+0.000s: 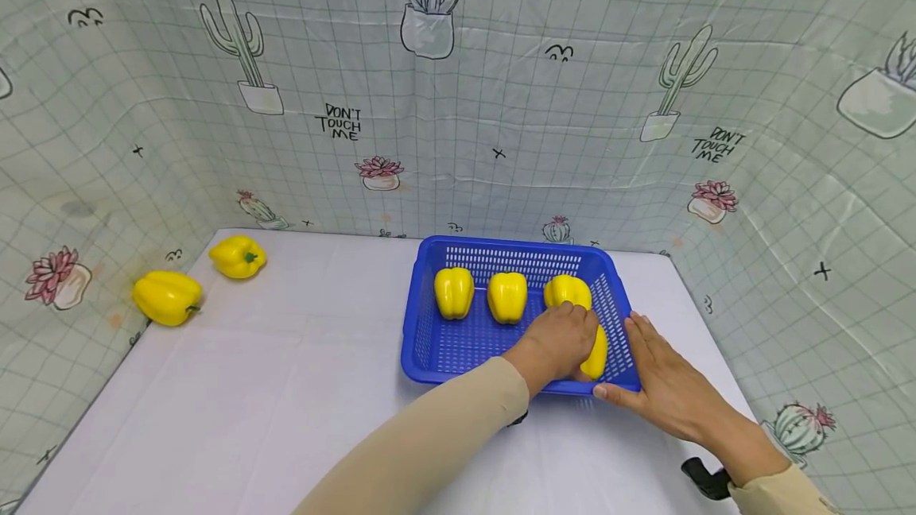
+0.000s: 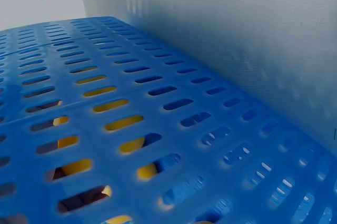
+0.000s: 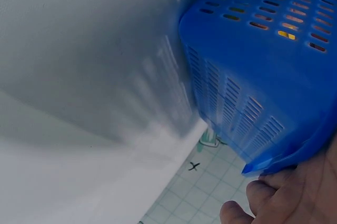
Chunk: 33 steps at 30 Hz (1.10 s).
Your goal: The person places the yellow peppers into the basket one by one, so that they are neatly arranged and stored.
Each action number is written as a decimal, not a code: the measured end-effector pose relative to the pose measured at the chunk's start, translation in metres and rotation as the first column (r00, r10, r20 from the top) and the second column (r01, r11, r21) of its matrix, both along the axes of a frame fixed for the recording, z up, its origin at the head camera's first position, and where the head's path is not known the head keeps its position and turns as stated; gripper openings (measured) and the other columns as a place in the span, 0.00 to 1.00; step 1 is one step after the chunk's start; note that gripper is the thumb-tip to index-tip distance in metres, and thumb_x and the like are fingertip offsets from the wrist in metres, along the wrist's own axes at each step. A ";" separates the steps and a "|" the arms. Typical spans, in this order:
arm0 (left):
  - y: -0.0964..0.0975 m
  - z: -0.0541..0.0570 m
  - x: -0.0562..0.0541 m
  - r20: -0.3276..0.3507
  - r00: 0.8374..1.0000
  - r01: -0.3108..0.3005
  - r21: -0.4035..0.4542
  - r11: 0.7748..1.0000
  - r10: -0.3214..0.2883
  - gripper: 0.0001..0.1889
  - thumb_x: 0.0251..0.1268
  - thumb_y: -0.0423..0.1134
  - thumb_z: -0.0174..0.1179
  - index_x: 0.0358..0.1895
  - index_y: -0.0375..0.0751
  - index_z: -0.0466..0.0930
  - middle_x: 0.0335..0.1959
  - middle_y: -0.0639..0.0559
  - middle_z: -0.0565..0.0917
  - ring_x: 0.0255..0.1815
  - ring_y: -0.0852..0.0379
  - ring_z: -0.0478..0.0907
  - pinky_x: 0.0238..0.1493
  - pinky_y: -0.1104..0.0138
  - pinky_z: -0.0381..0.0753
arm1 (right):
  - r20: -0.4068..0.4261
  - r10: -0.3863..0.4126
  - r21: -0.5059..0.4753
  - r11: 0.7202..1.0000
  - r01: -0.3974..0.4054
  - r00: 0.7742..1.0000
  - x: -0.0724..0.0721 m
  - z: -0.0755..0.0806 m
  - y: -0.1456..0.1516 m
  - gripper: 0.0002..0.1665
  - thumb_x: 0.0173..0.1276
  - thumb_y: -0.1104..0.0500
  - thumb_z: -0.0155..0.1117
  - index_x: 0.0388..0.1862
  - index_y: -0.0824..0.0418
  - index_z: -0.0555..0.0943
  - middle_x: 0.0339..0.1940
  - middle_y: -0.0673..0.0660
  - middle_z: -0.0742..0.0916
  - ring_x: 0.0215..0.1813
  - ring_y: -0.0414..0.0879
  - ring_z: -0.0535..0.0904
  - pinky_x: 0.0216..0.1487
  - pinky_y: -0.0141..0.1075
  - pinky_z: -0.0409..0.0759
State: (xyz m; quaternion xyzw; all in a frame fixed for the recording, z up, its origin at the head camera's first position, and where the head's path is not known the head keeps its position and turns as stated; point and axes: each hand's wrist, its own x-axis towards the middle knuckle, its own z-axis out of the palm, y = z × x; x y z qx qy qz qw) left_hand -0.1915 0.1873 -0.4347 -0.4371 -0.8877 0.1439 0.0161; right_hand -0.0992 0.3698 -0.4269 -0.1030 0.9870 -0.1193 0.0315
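Inside the blue plastic basket (image 1: 458, 376), my left hand (image 1: 558, 340) holds a yellow bell pepper (image 1: 596, 352) at the front right corner. My fingers hide much of that pepper. Behind it lies another yellow bell pepper (image 1: 568, 291), and two more, a middle pepper (image 1: 507, 298) and a left pepper (image 1: 454, 293), form a row with it. My right hand (image 1: 669, 380) rests against the basket's right front corner, fingers straight along the side and thumb at the front rim. Slotted basket wall (image 2: 174, 98) fills much of the left wrist view, with yellow showing through.
Two yellow bell peppers, a nearer one (image 1: 168, 297) and a farther one (image 1: 238, 257), lie at the left edge of the white table (image 1: 300, 388). A grid-patterned cloth with cactus drawings (image 1: 487, 102) surrounds the table's back and sides.
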 end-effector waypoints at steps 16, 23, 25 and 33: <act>0.001 -0.005 -0.001 -0.012 1.000 0.010 -0.022 1.000 -0.011 0.51 0.66 0.80 0.47 0.82 0.47 0.59 0.71 0.57 0.74 0.69 0.61 0.72 0.79 0.69 0.65 | 0.008 -0.002 -0.008 1.000 0.002 1.000 0.000 0.000 0.000 0.69 0.70 0.28 0.64 0.85 0.74 0.47 0.85 0.76 0.54 0.84 0.74 0.53 0.76 0.69 0.62; -0.001 -0.004 0.000 -0.005 1.000 0.023 -0.027 0.999 -0.023 0.49 0.69 0.78 0.46 0.82 0.47 0.60 0.71 0.57 0.75 0.70 0.61 0.72 0.79 0.70 0.64 | 0.000 0.004 -0.007 1.000 -0.004 1.000 0.000 -0.001 0.000 0.68 0.70 0.29 0.64 0.85 0.74 0.47 0.85 0.76 0.54 0.84 0.74 0.53 0.75 0.69 0.63; -0.001 -0.004 0.000 0.010 1.000 0.020 -0.012 1.000 -0.020 0.48 0.69 0.77 0.48 0.81 0.47 0.62 0.71 0.57 0.76 0.69 0.61 0.72 0.79 0.70 0.64 | -0.001 0.004 -0.010 1.000 -0.004 1.000 0.000 -0.001 0.000 0.68 0.70 0.29 0.64 0.85 0.74 0.47 0.85 0.76 0.54 0.84 0.74 0.53 0.75 0.70 0.63; 0.000 -0.004 -0.001 0.012 1.000 0.021 0.017 1.000 -0.021 0.46 0.69 0.77 0.49 0.80 0.49 0.64 0.69 0.58 0.75 0.69 0.61 0.71 0.79 0.70 0.64 | -0.002 0.005 -0.028 1.000 -0.005 1.000 0.000 -0.002 0.001 0.68 0.71 0.28 0.63 0.85 0.74 0.46 0.85 0.77 0.54 0.84 0.74 0.51 0.76 0.70 0.62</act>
